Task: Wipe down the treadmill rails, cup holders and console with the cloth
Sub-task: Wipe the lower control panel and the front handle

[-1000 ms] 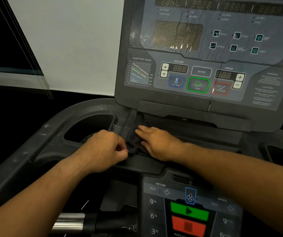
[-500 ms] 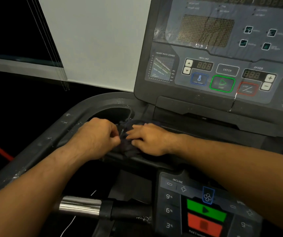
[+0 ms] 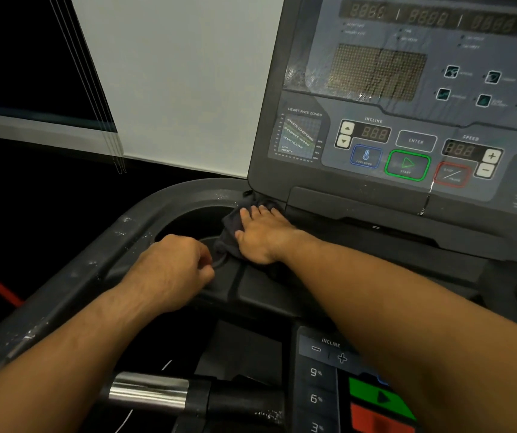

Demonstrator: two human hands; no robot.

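I've got the right hand [image 3: 261, 235] flat on the dark cloth [image 3: 230, 223], fingers straight and pressing down, tips pointing to the far side of the left cup holder [image 3: 182, 218], where the console [image 3: 407, 120] begins. The cloth is draped over the cup holder's right rim. Its long run goes from that far-right corner back toward the near rim, and a fold spills inward over the edge.

The left hand [image 3: 172, 270] sits at the cup holder's near rim with its fingers curled in. Its fingertips are just beside the cloth's near corner, but I can't tell whether they're pinching it or holding nothing.

What matters here is that the hollow of the cup holder lies straight to the left of my right palm and lower than it. I judge the next stroke is a sweep left and down into the bowl. The right hand should lead, since it's already on the cloth. White flecks show on the side rail [image 3: 72, 282] on the cup holder's left, so I reckon that stretch is not yet wiped.
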